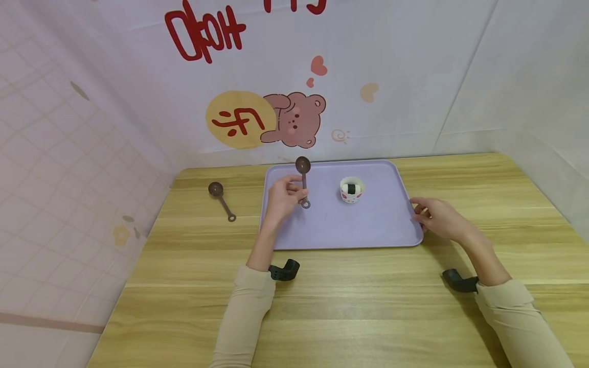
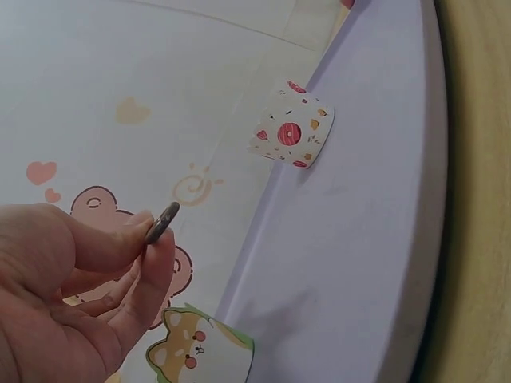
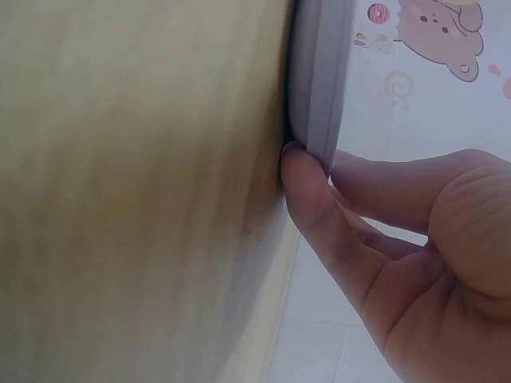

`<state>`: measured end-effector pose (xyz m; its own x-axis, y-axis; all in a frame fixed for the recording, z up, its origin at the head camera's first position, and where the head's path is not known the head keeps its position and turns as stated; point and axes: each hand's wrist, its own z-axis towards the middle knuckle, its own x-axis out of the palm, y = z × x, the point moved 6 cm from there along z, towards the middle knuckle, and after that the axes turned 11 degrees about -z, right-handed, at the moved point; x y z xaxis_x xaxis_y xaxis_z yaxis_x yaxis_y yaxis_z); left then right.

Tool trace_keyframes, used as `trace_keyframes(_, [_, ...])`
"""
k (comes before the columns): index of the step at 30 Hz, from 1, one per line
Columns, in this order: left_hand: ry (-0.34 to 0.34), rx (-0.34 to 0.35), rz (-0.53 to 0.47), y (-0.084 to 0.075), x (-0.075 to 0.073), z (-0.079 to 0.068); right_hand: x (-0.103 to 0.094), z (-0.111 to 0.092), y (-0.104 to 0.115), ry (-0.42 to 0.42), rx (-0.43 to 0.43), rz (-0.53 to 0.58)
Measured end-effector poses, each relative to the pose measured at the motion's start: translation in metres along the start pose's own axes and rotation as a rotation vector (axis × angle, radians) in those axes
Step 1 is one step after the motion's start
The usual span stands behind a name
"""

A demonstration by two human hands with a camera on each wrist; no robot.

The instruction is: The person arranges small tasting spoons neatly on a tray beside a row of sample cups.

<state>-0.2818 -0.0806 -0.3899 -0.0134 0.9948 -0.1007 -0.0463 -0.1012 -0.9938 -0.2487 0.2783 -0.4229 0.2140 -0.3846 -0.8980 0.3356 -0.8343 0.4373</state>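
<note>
My left hand point(image 1: 287, 194) pinches a brown measuring spoon point(image 1: 303, 179) by its handle, above the left part of a lilac tray point(image 1: 322, 232). The bowl end points toward the wall. In the left wrist view only the spoon's handle end point(image 2: 163, 223) shows between thumb and finger. A paper cup with a dog face point(image 2: 207, 351) stands close to that hand; the head view does not show it clearly. My right hand point(image 1: 439, 217) pinches the tray's right edge between thumb and finger, as the right wrist view shows at the tray rim point(image 3: 319, 88).
A patterned paper cup point(image 1: 352, 197) holding a white piece with a black band point(image 1: 352, 189) stands on the tray, right of centre. Another brown measuring spoon point(image 1: 222, 200) lies on the wooden table point(image 1: 349, 306), left of the tray. A printed cloth wall point(image 1: 395, 122) rises behind.
</note>
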Motion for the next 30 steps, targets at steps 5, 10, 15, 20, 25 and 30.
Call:
trace_keyframes(5, [0.003, 0.009, 0.016, 0.003, 0.004, 0.001, 0.000, 0.001, 0.000, -0.002, -0.001, -0.003])
trace_keyframes(10, [0.012, 0.000, 0.015, 0.006, 0.008, 0.001, 0.000, 0.001, 0.001, 0.002, 0.004, 0.002])
trace_keyframes(15, [0.006, 0.001, 0.008, 0.007, 0.011, 0.001, 0.000, 0.001, 0.001, 0.003, 0.014, 0.006])
trace_keyframes(20, [0.001, 0.000, 0.015, 0.008, 0.013, 0.002, 0.000, 0.001, 0.001, 0.008, 0.015, 0.003])
trace_keyframes(25, [0.005, -0.008, 0.025, 0.010, 0.017, 0.003, -0.001, 0.001, 0.001, 0.010, 0.008, -0.003])
trace_keyframes(30, [0.029, -0.022, 0.014, 0.012, 0.021, 0.002, -0.001, 0.000, 0.002, 0.001, 0.002, -0.005])
